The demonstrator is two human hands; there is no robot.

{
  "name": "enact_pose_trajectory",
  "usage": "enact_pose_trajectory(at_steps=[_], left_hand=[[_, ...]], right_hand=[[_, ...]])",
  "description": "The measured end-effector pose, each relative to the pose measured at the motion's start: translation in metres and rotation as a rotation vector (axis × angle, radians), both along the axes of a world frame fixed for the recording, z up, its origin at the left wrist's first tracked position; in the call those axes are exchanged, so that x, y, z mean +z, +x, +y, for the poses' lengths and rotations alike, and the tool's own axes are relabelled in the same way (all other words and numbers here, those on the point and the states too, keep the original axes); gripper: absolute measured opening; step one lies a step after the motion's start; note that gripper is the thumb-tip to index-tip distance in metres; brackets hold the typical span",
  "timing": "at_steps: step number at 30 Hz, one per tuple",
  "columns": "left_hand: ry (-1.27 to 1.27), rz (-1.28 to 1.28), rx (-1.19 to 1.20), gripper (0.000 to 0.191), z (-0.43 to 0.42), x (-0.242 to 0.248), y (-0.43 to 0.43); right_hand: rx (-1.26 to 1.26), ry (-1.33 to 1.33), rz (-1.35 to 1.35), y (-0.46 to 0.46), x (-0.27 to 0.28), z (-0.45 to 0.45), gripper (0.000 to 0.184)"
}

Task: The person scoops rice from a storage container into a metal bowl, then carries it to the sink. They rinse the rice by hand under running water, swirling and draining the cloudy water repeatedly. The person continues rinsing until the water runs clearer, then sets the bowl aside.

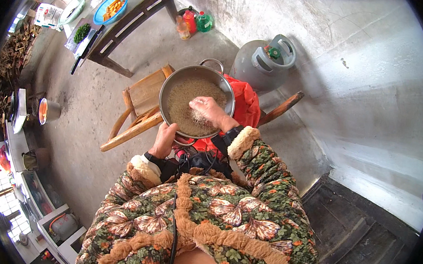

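Note:
A round metal pan (164, 107) with loop handles lies before me, holding many small pale-brown grains (183, 91) that look like rice. At its near left rim, my left hand (164, 139) grips the pan, with some fingers hidden beneath the edge. Inside the pan, my right hand (209, 111) is over the grains with its fingers curled, and some grains show blurred below it. Whether it holds any in its fingers is not plain. Red cloth or plastic (246, 101) lies under and beside the pan.
A wooden chair (145, 92) stands by the pan. Beyond it are a grey gas cylinder (257, 66) and several bottles (203, 22). The table (139, 5) at upper left bears a blue basket (121, 15), chopped greens (81, 33) and a knife (86, 49). A bucket (53, 112) stands left.

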State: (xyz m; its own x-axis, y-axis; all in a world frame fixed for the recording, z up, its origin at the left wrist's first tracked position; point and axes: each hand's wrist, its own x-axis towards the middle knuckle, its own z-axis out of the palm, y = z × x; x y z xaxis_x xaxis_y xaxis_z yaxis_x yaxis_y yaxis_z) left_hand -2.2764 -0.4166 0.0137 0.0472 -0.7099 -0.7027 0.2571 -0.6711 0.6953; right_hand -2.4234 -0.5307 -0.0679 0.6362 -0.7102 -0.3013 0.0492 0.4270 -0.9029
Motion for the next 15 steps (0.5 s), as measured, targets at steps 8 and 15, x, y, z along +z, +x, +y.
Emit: enact_pose_trajectory(at_steps=[8, 15], left_hand=[[0.017, -0.043, 0.055, 0.031, 0.001, 0.005, -0.001], [-0.037, -0.088, 0.094, 0.034, 0.000, 0.008, 0.001]], right_hand=[[-0.049, 0.390, -0.226, -0.061, 0.050, -0.013, 0.022], [-0.076, 0.453, -0.170, -0.070, 0.054, -0.006, 0.024]])
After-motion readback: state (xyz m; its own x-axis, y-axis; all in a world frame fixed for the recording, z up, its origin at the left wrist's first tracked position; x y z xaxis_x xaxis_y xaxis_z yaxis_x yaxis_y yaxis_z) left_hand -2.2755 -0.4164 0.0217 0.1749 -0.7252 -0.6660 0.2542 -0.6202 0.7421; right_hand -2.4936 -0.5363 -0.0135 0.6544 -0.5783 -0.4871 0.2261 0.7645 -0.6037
